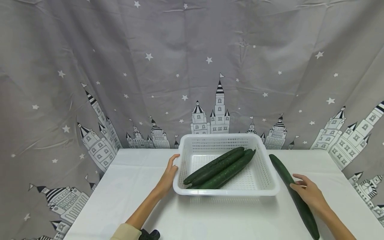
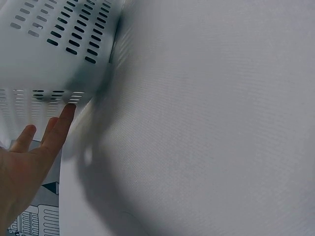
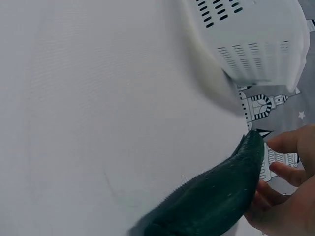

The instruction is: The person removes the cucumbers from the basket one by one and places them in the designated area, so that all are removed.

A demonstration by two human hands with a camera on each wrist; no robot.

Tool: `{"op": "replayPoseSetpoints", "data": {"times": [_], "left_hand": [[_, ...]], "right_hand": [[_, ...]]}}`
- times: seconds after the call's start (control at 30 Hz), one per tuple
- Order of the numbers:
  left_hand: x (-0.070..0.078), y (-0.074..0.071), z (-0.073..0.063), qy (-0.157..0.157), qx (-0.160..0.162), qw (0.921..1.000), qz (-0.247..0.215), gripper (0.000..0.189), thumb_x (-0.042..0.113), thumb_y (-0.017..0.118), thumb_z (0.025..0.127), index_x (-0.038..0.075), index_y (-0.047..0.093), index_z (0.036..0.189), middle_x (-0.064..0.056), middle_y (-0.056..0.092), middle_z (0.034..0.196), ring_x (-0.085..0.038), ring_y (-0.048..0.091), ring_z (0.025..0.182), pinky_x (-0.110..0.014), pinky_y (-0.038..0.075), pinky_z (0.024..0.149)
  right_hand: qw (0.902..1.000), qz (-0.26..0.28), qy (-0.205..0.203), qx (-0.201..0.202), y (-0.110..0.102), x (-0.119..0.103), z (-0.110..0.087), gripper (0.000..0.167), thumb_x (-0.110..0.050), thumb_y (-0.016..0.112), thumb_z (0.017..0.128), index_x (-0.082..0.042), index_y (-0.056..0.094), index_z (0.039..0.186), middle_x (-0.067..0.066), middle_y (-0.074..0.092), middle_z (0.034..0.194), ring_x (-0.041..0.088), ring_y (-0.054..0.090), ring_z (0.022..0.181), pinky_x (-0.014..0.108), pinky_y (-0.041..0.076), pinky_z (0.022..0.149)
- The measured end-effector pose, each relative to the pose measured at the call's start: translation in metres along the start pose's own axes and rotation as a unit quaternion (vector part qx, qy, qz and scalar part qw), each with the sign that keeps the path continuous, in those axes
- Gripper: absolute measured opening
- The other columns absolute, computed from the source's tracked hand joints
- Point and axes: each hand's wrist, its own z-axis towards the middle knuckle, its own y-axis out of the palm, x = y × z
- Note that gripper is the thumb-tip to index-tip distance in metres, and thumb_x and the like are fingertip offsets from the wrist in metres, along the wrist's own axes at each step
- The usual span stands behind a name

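Observation:
A white plastic basket (image 1: pixel 226 192) with slotted walls stands on the table, and several dark green cucumbers (image 1: pixel 220 168) lie slanted together inside it. My left hand (image 1: pixel 168 175) is at the basket's left side, its fingertips against the wall near the rim. In the left wrist view those fingers (image 2: pixel 61 128) reach out nearly straight toward the slots. Right of the basket, one more long cucumber (image 1: pixel 295 196) lies on the table. My right hand (image 1: pixel 309 191) is beside its middle, thumb and fingers spread apart. The right wrist view shows these fingers (image 3: pixel 288 174) along the cucumber's side, not wrapped round it.
A white cloth covers the table (image 1: pixel 228 220). Behind it hangs a grey curtain (image 1: pixel 168 76) printed with stars and castles. The basket's back edge is close to the curtain. A black strap with a small device (image 1: pixel 148 235) is on the left wrist.

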Motion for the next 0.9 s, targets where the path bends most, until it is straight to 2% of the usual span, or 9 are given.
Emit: {"op": "replayPoseSetpoints", "data": {"times": [0.17, 0.2, 0.27, 0.4, 0.43, 0.5, 0.6, 0.7, 0.9], "left_hand": [[-0.001, 0.0, 0.0, 0.0, 0.001, 1.0, 0.002, 0.05, 0.02, 0.028, 0.103, 0.024, 0.024, 0.153, -0.015, 0.023, 0.161, -0.04, 0.034, 0.139, -0.06, 0.027, 0.109], [-0.001, 0.0, 0.0, 0.0, 0.001, 1.0, 0.003, 0.05, 0.02, 0.028, 0.103, 0.024, 0.024, 0.153, -0.015, 0.023, 0.161, -0.04, 0.035, 0.139, -0.06, 0.027, 0.109], [-0.001, 0.0, 0.0, 0.001, 0.001, 1.0, 0.005, 0.05, 0.019, 0.028, 0.103, 0.024, 0.023, 0.153, -0.016, 0.023, 0.161, -0.04, 0.034, 0.139, -0.061, 0.027, 0.109], [-0.001, 0.001, 0.0, 0.002, 0.0, 1.0, 0.005, 0.05, 0.019, 0.027, 0.103, 0.023, 0.023, 0.153, -0.016, 0.021, 0.161, -0.041, 0.032, 0.141, -0.061, 0.026, 0.109], [-0.001, 0.001, 0.0, 0.003, -0.001, 1.0, 0.005, 0.05, 0.019, 0.027, 0.103, 0.023, 0.022, 0.153, -0.016, 0.021, 0.161, -0.041, 0.032, 0.141, -0.061, 0.026, 0.109], [-0.001, 0.0, 0.0, 0.002, -0.002, 1.0, 0.003, 0.05, 0.019, 0.027, 0.104, 0.024, 0.022, 0.153, -0.016, 0.021, 0.161, -0.042, 0.032, 0.14, -0.061, 0.027, 0.109], [-0.001, 0.0, 0.0, 0.0, -0.001, 1.0, 0.003, 0.05, 0.02, 0.027, 0.104, 0.024, 0.022, 0.154, -0.016, 0.021, 0.161, -0.042, 0.035, 0.138, -0.061, 0.031, 0.107], [-0.001, 0.0, 0.0, -0.001, 0.001, 1.0, 0.004, 0.05, 0.02, 0.028, 0.104, 0.024, 0.022, 0.154, -0.016, 0.021, 0.161, -0.041, 0.037, 0.137, -0.06, 0.033, 0.106], [-0.001, 0.0, 0.0, -0.002, 0.0, 1.0, 0.002, 0.051, 0.02, 0.028, 0.103, 0.024, 0.022, 0.154, -0.015, 0.02, 0.162, -0.04, 0.034, 0.139, -0.06, 0.03, 0.108]], "right_hand": [[0.9946, -0.005, -0.085, 0.058, -0.001, -0.019, -0.003, 0.052, -0.023, 0.053, 0.104, 0.01, 0.04, 0.142, 0.038, 0.044, 0.137, 0.056, 0.045, 0.123, 0.062, 0.045, 0.091], [0.9917, -0.001, -0.108, 0.07, -0.001, -0.024, -0.003, 0.049, -0.021, 0.054, 0.103, 0.009, 0.044, 0.14, 0.037, 0.047, 0.136, 0.054, 0.047, 0.122, 0.059, 0.046, 0.092], [0.9847, 0.011, -0.151, 0.086, 0.0, -0.037, -0.004, 0.044, -0.018, 0.058, 0.102, 0.008, 0.049, 0.136, 0.032, 0.052, 0.134, 0.048, 0.051, 0.121, 0.047, 0.049, 0.094], [0.9682, 0.04, -0.228, 0.095, 0.005, -0.064, -0.002, 0.034, -0.013, 0.062, 0.1, 0.004, 0.059, 0.129, 0.024, 0.061, 0.128, 0.009, 0.06, 0.114, 0.014, 0.046, 0.088], [0.964, 0.047, -0.245, 0.092, 0.007, -0.07, -0.001, 0.032, -0.011, 0.062, 0.099, 0.003, 0.06, 0.127, 0.022, 0.062, 0.126, 0.001, 0.059, 0.111, 0.009, 0.043, 0.086], [0.9552, 0.059, -0.279, 0.079, 0.013, -0.081, 0.001, 0.029, -0.007, 0.063, 0.098, 0.002, 0.063, 0.125, 0.021, 0.064, 0.123, -0.005, 0.057, 0.108, 0.008, 0.042, 0.085], [0.9455, 0.068, -0.316, 0.041, 0.022, -0.096, 0.004, 0.028, -0.004, 0.064, 0.096, 0.002, 0.065, 0.123, 0.018, 0.066, 0.12, 0.012, 0.065, 0.108, 0.014, 0.047, 0.085], [0.9389, 0.063, -0.338, -0.007, 0.032, -0.107, 0.009, 0.029, -0.003, 0.065, 0.095, 0.002, 0.065, 0.124, 0.017, 0.066, 0.121, 0.032, 0.065, 0.11, 0.026, 0.051, 0.088], [0.9346, 0.047, -0.342, -0.087, 0.051, -0.119, 0.022, 0.033, -0.003, 0.067, 0.094, 0.002, 0.064, 0.126, 0.014, 0.065, 0.125, 0.036, 0.059, 0.118, 0.047, 0.046, 0.098]]}}
